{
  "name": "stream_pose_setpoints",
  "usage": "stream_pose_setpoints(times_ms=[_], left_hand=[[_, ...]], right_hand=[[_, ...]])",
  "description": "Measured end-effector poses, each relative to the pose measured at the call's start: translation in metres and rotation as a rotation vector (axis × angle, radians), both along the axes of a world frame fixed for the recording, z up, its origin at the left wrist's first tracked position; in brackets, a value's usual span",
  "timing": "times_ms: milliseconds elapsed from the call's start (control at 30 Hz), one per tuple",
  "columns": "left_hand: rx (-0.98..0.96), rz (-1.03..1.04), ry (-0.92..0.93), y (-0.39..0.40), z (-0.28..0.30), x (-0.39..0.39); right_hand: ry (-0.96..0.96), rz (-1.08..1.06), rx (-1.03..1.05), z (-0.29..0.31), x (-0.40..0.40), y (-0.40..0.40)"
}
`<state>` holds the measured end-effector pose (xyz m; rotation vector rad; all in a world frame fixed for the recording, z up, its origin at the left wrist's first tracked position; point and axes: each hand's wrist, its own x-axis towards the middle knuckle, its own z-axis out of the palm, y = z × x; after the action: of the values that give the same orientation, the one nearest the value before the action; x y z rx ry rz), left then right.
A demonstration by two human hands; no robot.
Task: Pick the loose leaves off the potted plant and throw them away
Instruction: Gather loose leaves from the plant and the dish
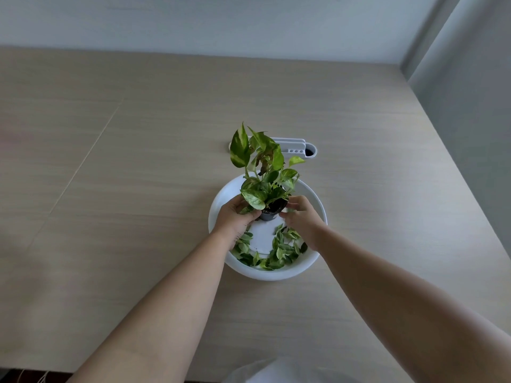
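A small potted plant point(262, 172) with green and yellow leaves stands in a dark pot point(272, 212) inside a wide white basin point(312, 200). My left hand point(235, 219) grips the pot's left side. My right hand point(300, 217) holds the pot's right rim with its fingertips. Several loose green leaves point(279, 251) lie in the near part of the basin, around a bare white patch of its floor. The lower part of the pot is hidden by my hands.
The basin sits on a pale wood-grain table point(138, 175). A white cable-port insert point(301, 149) is set in the tabletop right behind the plant. A white plastic bag point(279, 371) shows at the table's near edge. Walls close the back and the right.
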<state>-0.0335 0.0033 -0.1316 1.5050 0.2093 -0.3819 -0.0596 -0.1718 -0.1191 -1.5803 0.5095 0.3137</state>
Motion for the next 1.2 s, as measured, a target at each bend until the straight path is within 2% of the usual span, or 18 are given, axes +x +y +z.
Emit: stream_pose_setpoints(times_ms=[533, 633, 700, 833, 967, 1033, 1200], left_hand=[[0.028, -0.064, 0.034, 0.003, -0.001, -0.016], [0.105, -0.117, 0.008, 0.007, -0.002, -0.015], [0.249, -0.171, -0.037, 0.010, -0.001, -0.013], [0.764, -0.368, -0.231, 0.016, -0.006, -0.011], [1.246, -0.723, -0.453, 0.018, -0.015, -0.015], [1.342, -0.816, -0.516, 0.016, -0.017, -0.019], [1.416, -0.905, -0.537, 0.018, -0.021, -0.026]], right_hand=[[0.002, 0.002, 0.020, 0.004, -0.018, -0.006], [-0.004, -0.004, 0.044, 0.003, -0.018, -0.008], [-0.002, -0.003, 0.043, 0.000, -0.017, -0.009], [0.029, 0.029, -0.086, -0.009, -0.013, -0.010], [0.022, 0.126, -0.266, -0.004, -0.011, -0.006], [0.026, 0.150, -0.298, -0.005, -0.008, -0.003], [0.039, 0.156, -0.324, -0.006, -0.004, 0.003]])
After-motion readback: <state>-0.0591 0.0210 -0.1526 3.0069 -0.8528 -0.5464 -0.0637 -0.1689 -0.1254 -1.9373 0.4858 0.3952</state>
